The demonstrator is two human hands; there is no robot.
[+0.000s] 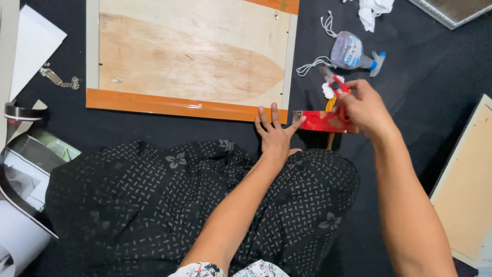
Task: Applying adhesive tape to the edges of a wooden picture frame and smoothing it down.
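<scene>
One view only, from a camera worn on the person's head. It looks steeply down, nearly overhead, onto the lap and the dark floor covering ahead of it. Close range: both forearms enter from the bottom edge and fill much of the lower right. Left hand sits just right of frame centre, right hand to its right and a little higher. The wooden frame back is cut off by the top edge. No second view to overlap with.
</scene>
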